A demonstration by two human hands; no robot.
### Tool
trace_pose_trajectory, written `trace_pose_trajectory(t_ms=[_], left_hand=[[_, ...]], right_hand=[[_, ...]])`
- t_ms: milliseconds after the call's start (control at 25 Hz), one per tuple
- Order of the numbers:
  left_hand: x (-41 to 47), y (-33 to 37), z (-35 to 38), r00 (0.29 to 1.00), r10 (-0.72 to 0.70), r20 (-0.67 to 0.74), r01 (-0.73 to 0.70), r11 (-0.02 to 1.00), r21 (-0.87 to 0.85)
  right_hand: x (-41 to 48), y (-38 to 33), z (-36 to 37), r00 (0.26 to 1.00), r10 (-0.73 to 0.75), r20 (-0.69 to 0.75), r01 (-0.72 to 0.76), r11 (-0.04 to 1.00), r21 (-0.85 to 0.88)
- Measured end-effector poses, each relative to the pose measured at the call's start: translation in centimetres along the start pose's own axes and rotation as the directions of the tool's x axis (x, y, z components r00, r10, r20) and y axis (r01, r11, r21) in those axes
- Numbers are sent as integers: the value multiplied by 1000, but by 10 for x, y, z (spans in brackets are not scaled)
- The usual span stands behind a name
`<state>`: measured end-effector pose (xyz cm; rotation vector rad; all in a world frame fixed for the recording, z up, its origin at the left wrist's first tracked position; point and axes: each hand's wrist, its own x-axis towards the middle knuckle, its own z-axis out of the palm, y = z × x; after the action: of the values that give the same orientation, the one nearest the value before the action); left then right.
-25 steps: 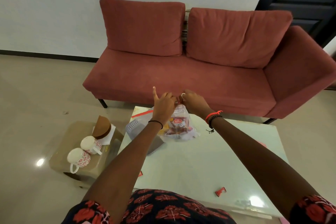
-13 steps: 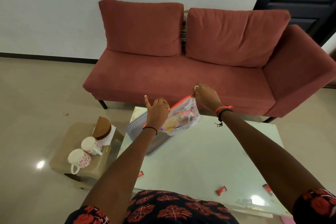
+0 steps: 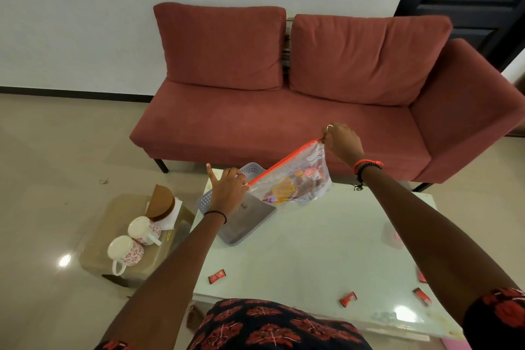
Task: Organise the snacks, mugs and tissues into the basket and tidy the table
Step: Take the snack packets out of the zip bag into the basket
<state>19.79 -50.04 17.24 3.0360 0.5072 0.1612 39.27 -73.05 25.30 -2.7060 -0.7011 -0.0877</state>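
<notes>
Centre frame, above the table's [image 3: 326,250] far edge: the zip bag of snacks [image 3: 295,187] is hanging taut between both hands, tilting up to the right. The left hand [image 3: 228,190] is pinching the zip strip's lower end, and the right hand [image 3: 341,142] is pinching the upper corner. The grey basket [image 3: 250,221] is sitting just beneath, partly hidden behind the left wrist. Loose red packets [image 3: 217,276] are lying near the table's bottom edge. At lower left, two floral mugs [image 3: 143,229] and a tissue holder [image 3: 162,202] are sitting on a stool [image 3: 93,250].
</notes>
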Motion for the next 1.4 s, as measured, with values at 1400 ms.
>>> trace_pose_trajectory(t_ms=[1400], left_hand=[[9,48,-22,815,-134,563,543,-161,-824]], right_hand=[[-76,-97,80,879,119,461,-441,569,694]])
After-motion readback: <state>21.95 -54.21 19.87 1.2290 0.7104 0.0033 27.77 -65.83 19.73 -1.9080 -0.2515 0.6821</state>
